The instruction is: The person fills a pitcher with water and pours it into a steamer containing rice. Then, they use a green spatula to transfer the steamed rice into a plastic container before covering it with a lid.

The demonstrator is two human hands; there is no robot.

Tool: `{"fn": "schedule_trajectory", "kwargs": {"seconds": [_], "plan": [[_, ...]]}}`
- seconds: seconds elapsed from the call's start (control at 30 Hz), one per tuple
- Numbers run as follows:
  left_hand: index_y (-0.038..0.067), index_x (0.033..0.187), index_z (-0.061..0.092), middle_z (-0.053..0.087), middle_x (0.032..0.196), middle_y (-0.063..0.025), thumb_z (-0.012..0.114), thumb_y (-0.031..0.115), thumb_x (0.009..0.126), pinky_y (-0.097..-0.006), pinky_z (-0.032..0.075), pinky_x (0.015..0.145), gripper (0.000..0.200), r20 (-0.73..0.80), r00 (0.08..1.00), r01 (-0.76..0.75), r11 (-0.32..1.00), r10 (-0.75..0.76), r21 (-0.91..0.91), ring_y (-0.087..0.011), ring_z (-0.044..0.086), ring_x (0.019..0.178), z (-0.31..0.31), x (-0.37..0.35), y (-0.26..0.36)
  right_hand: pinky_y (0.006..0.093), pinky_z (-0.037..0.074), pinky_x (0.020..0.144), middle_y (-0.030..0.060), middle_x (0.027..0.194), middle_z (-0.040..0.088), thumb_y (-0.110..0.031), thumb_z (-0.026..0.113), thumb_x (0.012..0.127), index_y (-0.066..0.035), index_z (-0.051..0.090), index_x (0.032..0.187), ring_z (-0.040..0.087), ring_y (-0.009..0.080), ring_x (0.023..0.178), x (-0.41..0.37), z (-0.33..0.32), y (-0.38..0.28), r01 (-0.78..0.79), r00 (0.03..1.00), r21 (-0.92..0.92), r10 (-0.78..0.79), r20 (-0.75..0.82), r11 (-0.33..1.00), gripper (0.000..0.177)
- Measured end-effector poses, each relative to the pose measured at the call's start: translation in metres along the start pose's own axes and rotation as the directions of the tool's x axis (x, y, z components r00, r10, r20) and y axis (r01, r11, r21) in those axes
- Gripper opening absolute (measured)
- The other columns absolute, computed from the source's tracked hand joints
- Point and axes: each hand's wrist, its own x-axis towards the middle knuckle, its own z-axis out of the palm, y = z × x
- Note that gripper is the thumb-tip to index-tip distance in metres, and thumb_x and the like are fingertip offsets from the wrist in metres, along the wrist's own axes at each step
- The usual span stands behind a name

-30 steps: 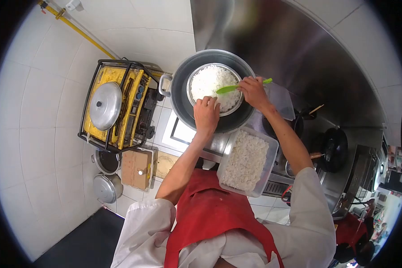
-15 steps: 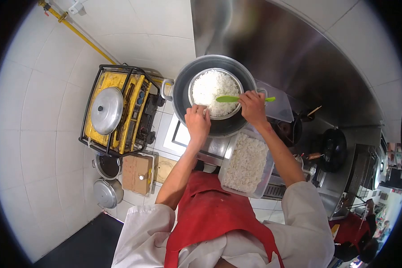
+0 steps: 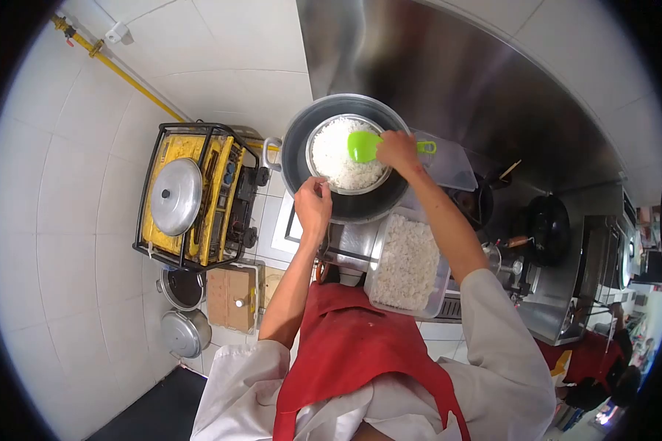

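A round metal bowl (image 3: 382, 181) full of white rice (image 3: 336, 153) sits inside a large dark-walled pot (image 3: 294, 140). My right hand (image 3: 399, 152) is closed around a bright green rice paddle (image 3: 362, 146), its broad blade over the right side of the rice with the flat face turned up. The handle's end sticks out past my fist. At the bowl's near-left rim, my left hand (image 3: 313, 204) pinches the edge between thumb and fingers. Close below the pot, a clear plastic container (image 3: 375, 273) holds more rice (image 3: 408, 261).
To the left, a yellow generator (image 3: 173, 235) in a black frame carries a metal lid (image 3: 176, 197). A cardboard box (image 3: 230, 298) and metal pots (image 3: 185, 332) stand below it. Dark pans (image 3: 548, 228) are at the right. Another person in red (image 3: 581, 367) appears at lower right.
My right hand has turned the paddle from edge-on to broad side up and moved it slightly up and left. My left hand stays near the bowl's rim; the view has shifted a little.
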Motion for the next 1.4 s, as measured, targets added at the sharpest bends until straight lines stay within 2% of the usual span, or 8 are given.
{"fn": "schedule_trajectory", "kwargs": {"seconds": [0.3,0.6,0.7,1.03,1.13,1.23,1.33,1.4], "plan": [[0.001,0.092,0.066,0.065,0.068,-0.0082,0.063,0.017,0.088,-0.03,0.046,0.052,0.016,0.5,0.865,-0.026,0.999,0.043,-0.042,-0.0147,0.063,0.056,0.004,-0.109,-0.02,0.048,0.044,0.092,0.0196,0.101,0.068,-0.022,0.054,0.079,-0.006,0.07,0.098,0.064,0.0352,0.098,-0.072,-0.065,0.067,-0.103,0.989,0.002,0.102,0.107,0.995,0.03],[0.002,0.138,0.035,0.066,0.101,-0.0239,0.061,0.02,0.088,-0.0439,0.047,0.089,0.06,0.908,0.42,0.017,1.0,-0.002,-0.006,-0.0402,0.063,0.099,0.044,-0.165,-0.075,0.0463,0.034,0.089,0.0091,0.082,0.068,-0.019,0.061,0.076,-0.012,0.069,0.083,0.065,0.024,0.087,-0.209,0.118,0.107,0.052,0.996,-0.303,-0.027,0.086,0.952,0.013],[0.004,0.141,0.032,0.067,0.099,-0.0238,0.062,0.014,0.086,-0.0441,0.047,0.089,0.064,0.877,0.468,-0.158,0.987,0.112,-0.042,-0.0411,0.062,0.099,0.045,-0.171,-0.078,0.0466,0.034,0.089,0.0069,0.08,0.067,-0.02,0.064,0.073,-0.014,0.068,0.082,0.065,0.0223,0.087,-0.216,0.155,0.095,0.175,0.976,-0.217,-0.141,0.164,0.96,0.012],[0.006,0.145,0.027,0.068,0.092,-0.0216,0.059,0.002,0.083,-0.0433,0.049,0.085,0.07,0.855,0.502,0.127,0.989,-0.131,0.077,-0.0414,0.064,0.092,0.039,-0.177,-0.05,0.0469,0.032,0.095,0.0161,0.09,0.069,-0.011,0.059,0.063,-0.006,0.071,0.086,0.065,0.0298,0.092,-0.229,0.163,0.101,0.207,0.799,0.052,-0.2,0.567,0.977,0.026],[0.012,0.145,0.029,0.066,0.105,-0.0171,0.053,-0.004,0.086,-0.033,0.061,0.058,0.065,0.864,0.462,0.143,0.978,-0.201,0.151,-0.0229,0.067,0.082,0.036,-0.174,-0.038,0.0469,0.033,0.095,0.0156,0.092,0.069,-0.009,0.057,0.061,-0.007,0.072,0.09,0.064,0.0297,0.096,-0.225,0.153,0.109,0.213,0.753,0.077,-0.214,0.622,0.974,0.032],[0.008,0.141,0.035,0.063,0.11,-0.0188,0.055,0.001,0.088,-0.0373,0.059,0.069,0.058,0.841,0.536,0.092,0.995,-0.079,0.035,-0.0275,0.065,0.092,0.033,-0.176,-0.038,0.0471,0.035,0.095,0.0151,0.092,0.069,-0.01,0.056,0.061,-0.007,0.071,0.091,0.063,0.0304,0.098,-0.229,0.126,0.116,0.17,0.819,0.204,-0.254,0.515,0.964,0.034],[0.005,0.133,0.046,0.061,0.111,-0.0205,0.057,0.008,0.089,-0.041,0.052,0.084,0.046,0.601,0.754,-0.375,0.925,0.265,0.062,-0.0335,0.06,0.103,0.031,-0.17,-0.02,0.0469,0.036,0.095,0.0148,0.093,0.069,-0.01,0.056,0.061,-0.008,0.071,0.09,0.063,0.0309,0.099,-0.232,0.106,0.12,0.191,0.836,0.203,-0.267,0.479,0.96,0.033],[0.002,0.124,0.052,0.057,0.114,-0.0233,0.057,0.01,0.089,-0.0429,0.047,0.087,0.036,0.595,0.764,-0.319,0.948,0.25,0.011,-0.0402,0.055,0.106,0.028,-0.16,-0.001,0.0474,0.036,0.094,0.016,0.093,0.068,-0.01,0.056,0.061,-0.008,0.071,0.089,0.062,0.0323,0.099,-0.233,0.09,0.121,0.17,0.835,0.184,-0.24,0.495,0.968,0.031]]}}
